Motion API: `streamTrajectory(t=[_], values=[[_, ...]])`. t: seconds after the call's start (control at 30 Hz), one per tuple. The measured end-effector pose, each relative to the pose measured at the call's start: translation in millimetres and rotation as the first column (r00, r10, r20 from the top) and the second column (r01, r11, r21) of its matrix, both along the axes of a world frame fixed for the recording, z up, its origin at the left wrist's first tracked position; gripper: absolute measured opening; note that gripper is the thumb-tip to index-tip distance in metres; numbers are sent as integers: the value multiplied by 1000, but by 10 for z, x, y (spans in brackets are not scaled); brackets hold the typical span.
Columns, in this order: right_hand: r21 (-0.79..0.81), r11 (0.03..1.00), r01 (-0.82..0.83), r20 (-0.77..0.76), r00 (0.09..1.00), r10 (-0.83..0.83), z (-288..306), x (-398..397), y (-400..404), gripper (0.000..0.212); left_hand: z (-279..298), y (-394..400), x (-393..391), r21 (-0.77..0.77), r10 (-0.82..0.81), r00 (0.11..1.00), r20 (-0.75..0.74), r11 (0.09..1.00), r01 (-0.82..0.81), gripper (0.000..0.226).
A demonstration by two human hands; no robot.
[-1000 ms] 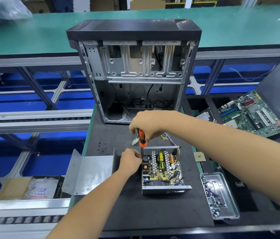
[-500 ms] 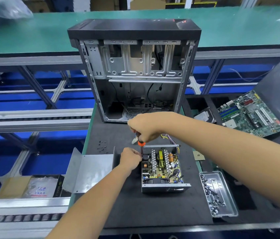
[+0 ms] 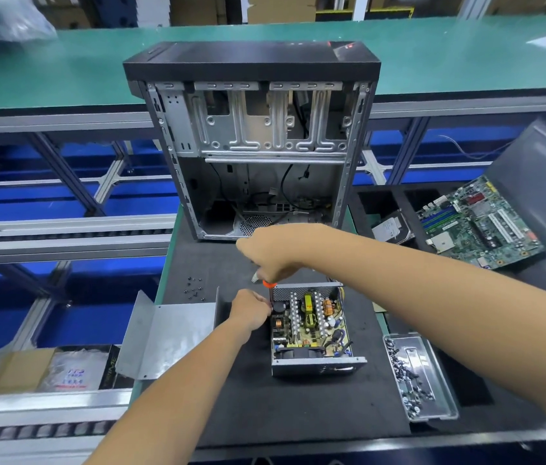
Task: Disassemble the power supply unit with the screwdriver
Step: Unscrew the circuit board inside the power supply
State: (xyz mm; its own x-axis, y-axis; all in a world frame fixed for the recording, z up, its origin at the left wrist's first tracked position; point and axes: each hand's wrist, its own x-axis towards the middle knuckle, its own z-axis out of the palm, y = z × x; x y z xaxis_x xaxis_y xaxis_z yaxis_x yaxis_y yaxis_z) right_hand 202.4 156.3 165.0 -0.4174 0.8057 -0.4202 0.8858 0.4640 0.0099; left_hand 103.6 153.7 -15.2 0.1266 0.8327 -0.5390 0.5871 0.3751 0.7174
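The power supply unit (image 3: 312, 330) lies open on the black mat, its circuit board with coils and heat sinks showing. My right hand (image 3: 273, 251) grips the orange-handled screwdriver (image 3: 269, 283) upright over the unit's far left corner; only a sliver of the handle shows below the fist. My left hand (image 3: 251, 310) is curled against the unit's left wall, its fingertips at the screwdriver's tip, which is hidden. The unit's grey metal cover (image 3: 167, 337) lies to the left.
An empty computer case (image 3: 255, 142) stands behind the mat. Loose black screws (image 3: 194, 288) lie on the mat (image 3: 298, 414). A metal tray (image 3: 432, 404) with several screws is at the right, a motherboard (image 3: 479, 223) and a hard drive (image 3: 390, 228) beyond it.
My right hand has sunk lower with the screwdriver, so less of the orange handle shows. My left hand stays at the unit's left wall.
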Motion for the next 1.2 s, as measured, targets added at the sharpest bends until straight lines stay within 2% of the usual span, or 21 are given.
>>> streamTrajectory(t=[0.13,0.27,0.3,0.37,0.4,0.57,0.7,0.77,0.83,0.87,0.93,1.03,1.07,1.13,1.2], values=[[-16,1000,-15,-138,990,12,50,87,35,21,-10,17,-2,-10,17,1000,20,1000,-16,23],[-39,998,57,-88,994,-60,-28,94,20,18,-9,14,3,-19,3,1000,28,1000,-3,19],[-23,997,68,-59,996,-69,-28,86,9,23,-8,15,1,-24,-1,1000,30,1000,2,20],[7,993,118,-40,992,-118,-10,63,4,51,-5,23,-6,-32,-5,1000,28,999,6,22],[3,991,137,-35,990,-137,-14,49,13,56,-3,27,-11,-33,-4,1000,27,999,5,22],[-55,996,69,-46,996,-72,-58,7,27,25,27,29,-3,-54,-20,999,40,998,23,15],[-20,999,-31,-131,991,28,26,41,6,21,32,43,-2,-63,-21,998,60,998,24,21],[0,999,-49,-127,991,49,21,43,-3,17,25,45,-6,-71,-22,998,62,997,26,22],[11,1000,-27,-109,994,28,-32,9,-24,10,14,52,-13,-76,-21,998,58,997,25,22],[21,1000,0,-96,995,2,-45,1,-28,14,3,54,-11,-77,-23,998,56,997,27,23],[51,999,7,-7,1000,-6,-38,8,-27,37,-17,55,-10,-74,-22,998,52,997,26,23],[64,991,-114,125,986,106,-21,19,-23,13,-28,62,-25,-76,-18,999,51,997,22,21],[59,991,-124,116,986,116,-32,31,-19,10,-31,65,-23,-77,-20,998,53,997,24,20],[31,998,-46,-11,999,46,-52,55,-7,6,-26,62,-20,-77,-18,998,57,997,23,20],[-5,1000,11,-164,986,-11,-24,91,1,17,-15,60,-26,-78,-6,998,66,997,11,20]])
